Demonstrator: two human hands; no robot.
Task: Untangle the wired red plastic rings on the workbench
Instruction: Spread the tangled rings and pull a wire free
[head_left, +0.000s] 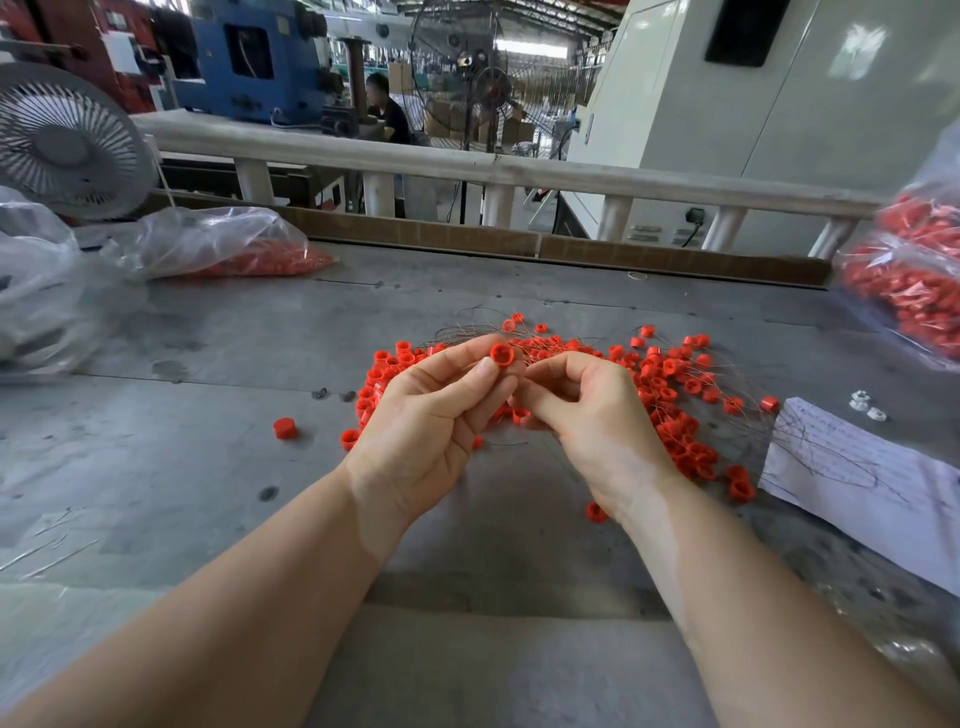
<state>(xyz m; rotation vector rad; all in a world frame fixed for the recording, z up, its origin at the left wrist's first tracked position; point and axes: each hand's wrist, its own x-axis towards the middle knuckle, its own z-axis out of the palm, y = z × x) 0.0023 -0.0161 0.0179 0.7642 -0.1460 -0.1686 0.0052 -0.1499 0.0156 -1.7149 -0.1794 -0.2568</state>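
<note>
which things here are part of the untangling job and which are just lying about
Job: red ring pinched by left hand; right hand; tangled ring pile.
Lying about: desk fan, paper sheet, bagged rings, white nuts.

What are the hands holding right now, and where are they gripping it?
The left hand pinches one red ring by its outer wall, between thumb and fingertips. The right hand has curled fingers beside it; whether it pinches a wire cannot be told.
</note>
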